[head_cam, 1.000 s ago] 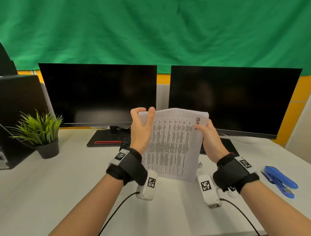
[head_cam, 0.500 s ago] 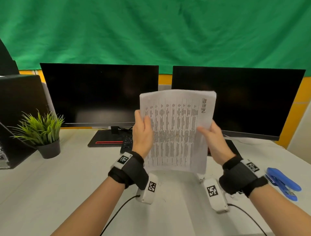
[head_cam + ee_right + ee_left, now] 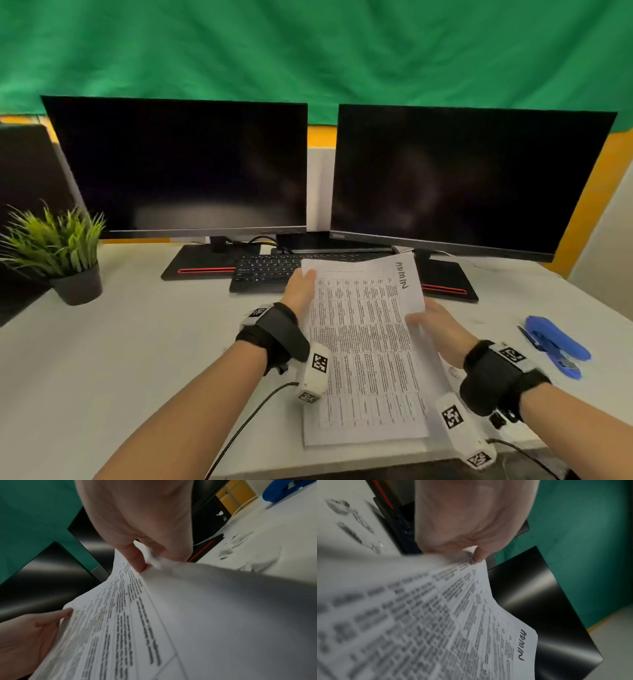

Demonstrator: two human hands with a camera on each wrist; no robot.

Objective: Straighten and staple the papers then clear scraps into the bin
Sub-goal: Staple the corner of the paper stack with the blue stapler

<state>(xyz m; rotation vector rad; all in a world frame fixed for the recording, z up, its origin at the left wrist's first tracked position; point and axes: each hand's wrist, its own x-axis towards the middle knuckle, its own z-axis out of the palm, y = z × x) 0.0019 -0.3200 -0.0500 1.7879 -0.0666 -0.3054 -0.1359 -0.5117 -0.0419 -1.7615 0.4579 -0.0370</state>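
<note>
Comparing with half a second ago, we note the papers (image 3: 363,346) are no longer upright in front of the monitors (image 3: 469,178); they now slope low over the worktop (image 3: 120,359), near edge apparently touching it. We judge the squaring-up is nearly done and stapling comes next; the stapler (image 3: 555,346) lies untouched well to the right. Left hand (image 3: 301,291) pinches the far left edge, thumb on top. Right hand (image 3: 442,332) pinches the right edge, fingers (image 3: 137,559) curled under the sheets.
</note>
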